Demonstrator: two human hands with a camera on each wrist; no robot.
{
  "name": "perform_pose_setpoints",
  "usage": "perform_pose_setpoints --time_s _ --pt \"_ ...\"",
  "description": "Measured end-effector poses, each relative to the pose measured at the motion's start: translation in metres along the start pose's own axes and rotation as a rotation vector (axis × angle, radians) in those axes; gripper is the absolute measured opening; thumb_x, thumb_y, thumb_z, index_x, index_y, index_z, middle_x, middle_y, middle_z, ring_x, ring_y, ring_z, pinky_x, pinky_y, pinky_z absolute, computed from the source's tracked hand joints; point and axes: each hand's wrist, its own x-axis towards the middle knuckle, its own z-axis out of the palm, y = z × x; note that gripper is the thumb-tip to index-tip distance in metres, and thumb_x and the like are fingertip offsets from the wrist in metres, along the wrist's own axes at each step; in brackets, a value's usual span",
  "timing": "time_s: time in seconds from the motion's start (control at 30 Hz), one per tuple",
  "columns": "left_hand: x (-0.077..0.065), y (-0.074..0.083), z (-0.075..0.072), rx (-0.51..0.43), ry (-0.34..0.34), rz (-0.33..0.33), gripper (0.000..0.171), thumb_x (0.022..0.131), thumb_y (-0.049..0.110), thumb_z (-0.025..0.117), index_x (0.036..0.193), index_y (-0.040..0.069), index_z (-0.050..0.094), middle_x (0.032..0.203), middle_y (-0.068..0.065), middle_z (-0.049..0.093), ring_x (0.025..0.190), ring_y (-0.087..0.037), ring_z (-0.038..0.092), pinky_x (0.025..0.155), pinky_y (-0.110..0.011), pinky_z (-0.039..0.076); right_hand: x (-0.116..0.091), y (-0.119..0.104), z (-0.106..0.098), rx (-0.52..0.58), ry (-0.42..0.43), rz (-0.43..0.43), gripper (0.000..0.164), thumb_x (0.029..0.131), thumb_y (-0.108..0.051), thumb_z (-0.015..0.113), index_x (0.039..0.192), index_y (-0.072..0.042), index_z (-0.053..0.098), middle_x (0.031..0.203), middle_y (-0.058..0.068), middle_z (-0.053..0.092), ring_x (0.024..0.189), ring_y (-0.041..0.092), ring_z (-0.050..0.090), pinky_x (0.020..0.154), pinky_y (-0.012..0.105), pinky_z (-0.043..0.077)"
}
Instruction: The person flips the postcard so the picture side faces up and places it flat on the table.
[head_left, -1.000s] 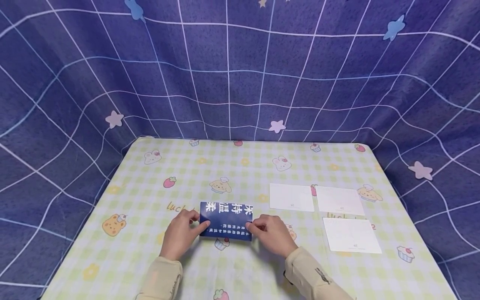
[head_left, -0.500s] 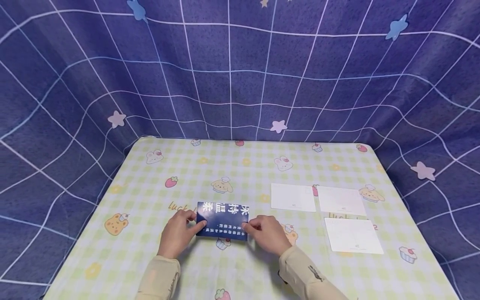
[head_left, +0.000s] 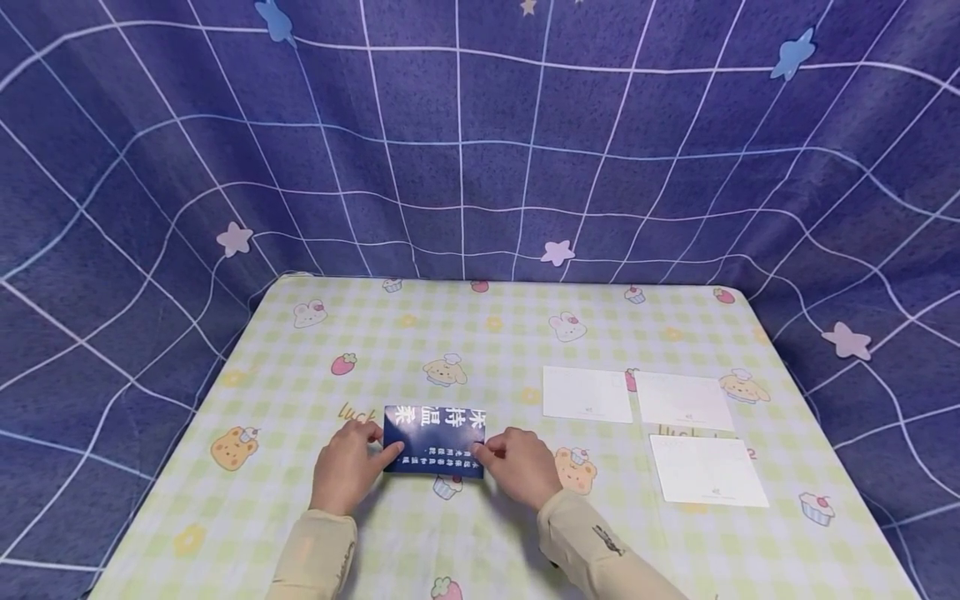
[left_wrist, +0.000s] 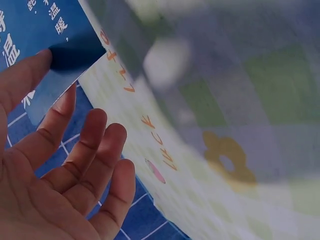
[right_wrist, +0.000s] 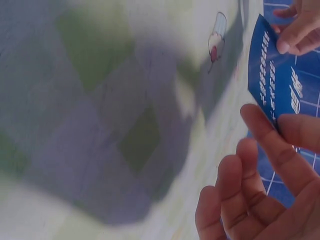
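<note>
Between both hands, above the front middle of the table, is a dark blue card with white printed characters, upside down in the head view. My left hand pinches its left edge; in the left wrist view the thumb lies on the printed face and the index finger is behind. My right hand pinches the right edge between thumb and index finger, as the right wrist view also shows for the card. The other fingers of both hands curl loosely below the card.
Three white cards lie flat on the right of the table: one at back left, one at back right and one in front. A checked tablecloth with cartoon prints covers the table. Blue curtains hang behind and on both sides.
Both hands have shifted slightly to the left together with the blue card, still pinching its two sides. The white cards stay where they were.
</note>
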Motion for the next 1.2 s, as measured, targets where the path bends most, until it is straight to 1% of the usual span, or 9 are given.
perform_pose_setpoints --time_s 0.13,0.23,0.4,0.57,0.7,0.97,1.07,1.1,1.2 --pt "0.0 -0.001 0.001 0.036 0.01 0.011 0.032 0.085 0.034 0.082 0.087 0.006 0.067 0.091 -0.012 0.062 0.078 -0.029 0.059 0.07 -0.052 0.049 0.0 -0.002 0.004 -0.006 0.007 0.034 0.031 0.095 -0.037 0.069 0.071 -0.019 0.076 0.082 -0.003 0.066 0.072 0.013 0.055 0.064 0.035 0.044" --pt "0.0 -0.001 0.001 0.057 0.013 0.017 0.031 0.085 0.034 0.081 0.087 0.006 0.066 0.09 -0.012 0.062 0.078 -0.03 0.06 0.069 -0.053 0.049 0.0 -0.002 0.008 -0.005 0.026 0.059 0.022 0.092 -0.036 0.072 0.08 -0.019 0.08 0.079 -0.005 0.062 0.07 0.012 0.052 0.064 0.034 0.043" --pt "0.001 -0.002 0.002 0.082 0.008 0.009 0.032 0.086 0.034 0.082 0.087 0.005 0.067 0.089 -0.012 0.061 0.078 -0.031 0.061 0.071 -0.054 0.049 0.001 -0.001 0.013 -0.011 0.051 0.088 0.019 0.09 -0.033 0.076 0.085 -0.016 0.081 0.077 -0.006 0.06 0.069 0.011 0.052 0.064 0.033 0.044" --pt "0.001 -0.004 0.005 0.096 0.004 -0.002 0.033 0.086 0.034 0.082 0.088 0.003 0.068 0.087 -0.012 0.06 0.078 -0.031 0.062 0.071 -0.055 0.05 0.002 -0.003 0.016 -0.041 0.076 0.075 0.018 0.088 -0.032 0.078 0.082 -0.016 0.081 0.075 -0.006 0.054 0.066 0.012 0.048 0.061 0.032 0.041" --pt "0.0 -0.006 0.007 0.098 0.004 -0.007 0.034 0.085 0.033 0.082 0.089 0.002 0.069 0.085 -0.012 0.059 0.077 -0.031 0.061 0.07 -0.054 0.05 0.003 -0.003 0.018 -0.064 0.085 0.07 0.018 0.087 -0.032 0.08 0.079 -0.016 0.08 0.075 -0.005 0.054 0.066 0.013 0.049 0.061 0.032 0.041" --pt "0.001 -0.007 0.008 0.125 -0.011 -0.021 0.034 0.084 0.032 0.083 0.087 0.002 0.068 0.084 -0.011 0.058 0.076 -0.03 0.06 0.071 -0.053 0.05 0.006 -0.003 0.024 -0.108 0.069 0.06 0.02 0.087 -0.033 0.08 0.077 -0.016 0.079 0.073 -0.006 0.053 0.066 0.012 0.048 0.062 0.032 0.041" --pt "0.0 -0.008 0.007 0.14 -0.016 -0.024 0.034 0.085 0.032 0.083 0.088 0.002 0.067 0.084 -0.011 0.058 0.076 -0.03 0.06 0.07 -0.053 0.05 0.007 -0.004 0.025 -0.12 0.069 0.054 0.02 0.087 -0.033 0.08 0.075 -0.016 0.078 0.074 -0.005 0.055 0.068 0.014 0.051 0.062 0.033 0.042" --pt "0.0 -0.008 0.007 0.144 -0.018 -0.027 0.035 0.085 0.033 0.083 0.088 0.002 0.067 0.084 -0.011 0.058 0.077 -0.03 0.06 0.071 -0.053 0.05 0.007 -0.005 0.026 -0.129 0.07 0.051 0.021 0.087 -0.033 0.08 0.074 -0.017 0.078 0.075 -0.005 0.057 0.07 0.015 0.055 0.063 0.034 0.043" --pt "0.0 -0.008 0.007 0.159 -0.021 -0.037 0.036 0.085 0.033 0.083 0.09 0.001 0.068 0.084 -0.012 0.058 0.077 -0.03 0.06 0.072 -0.053 0.05 0.009 -0.006 0.027 -0.157 0.067 0.038 0.026 0.087 -0.032 0.08 0.067 -0.017 0.074 0.074 -0.004 0.057 0.071 0.016 0.056 0.063 0.034 0.043"
